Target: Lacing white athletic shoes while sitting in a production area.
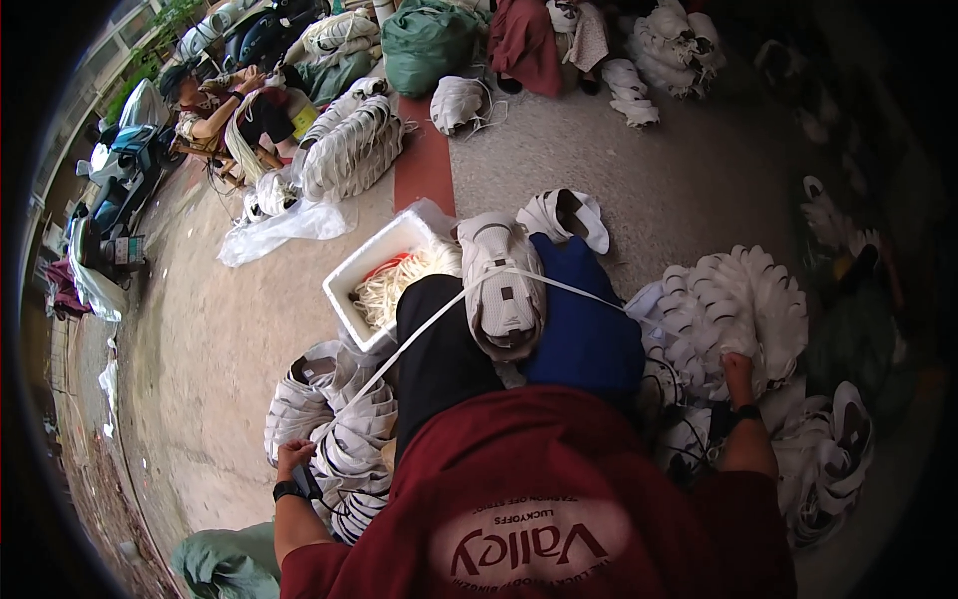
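A white shoe upper (489, 250) with small dark patches stands upright between my knees. Its white shoelace (431, 321) runs out taut to both sides from the middle of the upper. Far out to the left, my left hand (296, 456) is closed on one end of the lace, beside a bundle of stacked shoe uppers (364, 419). On the other side, my right hand (736, 367) is closed in front of a second bundle of white uppers (733, 299). The lace's other end runs toward it and fades against the white pile; the fingertips are too small to make out.
A white foam box (339, 287) of loose laces stands beyond my left knee. Another shoe upper (589, 222) lies behind the blue cloth (584, 319) on my right leg. Further off are bundled uppers (349, 150), a green sack (427, 45), scooters (135, 165) and a seated person (215, 115).
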`<control>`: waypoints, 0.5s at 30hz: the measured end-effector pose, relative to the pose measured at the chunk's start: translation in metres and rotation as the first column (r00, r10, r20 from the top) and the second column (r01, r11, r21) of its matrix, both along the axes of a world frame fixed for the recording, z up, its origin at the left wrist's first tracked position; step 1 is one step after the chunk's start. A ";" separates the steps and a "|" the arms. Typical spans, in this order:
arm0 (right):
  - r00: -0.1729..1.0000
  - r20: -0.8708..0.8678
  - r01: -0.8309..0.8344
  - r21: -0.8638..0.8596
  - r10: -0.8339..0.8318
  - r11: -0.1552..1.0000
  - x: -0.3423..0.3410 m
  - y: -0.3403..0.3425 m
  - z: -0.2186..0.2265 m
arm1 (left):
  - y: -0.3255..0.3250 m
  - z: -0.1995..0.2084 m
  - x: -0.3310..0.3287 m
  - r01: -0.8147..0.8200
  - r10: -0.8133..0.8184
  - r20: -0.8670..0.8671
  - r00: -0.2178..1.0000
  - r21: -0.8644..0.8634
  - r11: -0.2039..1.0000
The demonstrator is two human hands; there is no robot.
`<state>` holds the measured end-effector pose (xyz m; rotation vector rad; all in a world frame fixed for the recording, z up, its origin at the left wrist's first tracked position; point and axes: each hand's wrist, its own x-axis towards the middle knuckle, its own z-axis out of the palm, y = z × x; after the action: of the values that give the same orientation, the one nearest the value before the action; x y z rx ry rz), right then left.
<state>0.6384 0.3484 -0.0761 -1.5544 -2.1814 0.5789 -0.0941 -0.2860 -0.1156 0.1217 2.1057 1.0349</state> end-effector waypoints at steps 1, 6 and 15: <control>1.000 -0.003 0.024 0.005 -0.024 1.000 0.006 -0.003 -0.003 | -0.004 0.001 0.002 0.028 -0.026 0.030 0.999 -0.063 0.998; 0.991 0.131 -0.038 0.214 0.010 0.976 0.039 -0.019 -0.015 | -0.019 -0.008 0.023 0.017 -0.010 0.075 0.997 -0.106 0.994; 0.483 0.836 -0.625 0.119 0.262 0.771 0.084 -0.004 -0.050 | 0.038 -0.043 0.036 0.092 -0.051 0.178 0.983 -0.230 0.969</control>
<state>0.7228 0.3442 -0.1262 -1.0329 -3.1434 -0.6035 -0.0585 -0.2483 -0.1589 -0.0088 2.0346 0.7169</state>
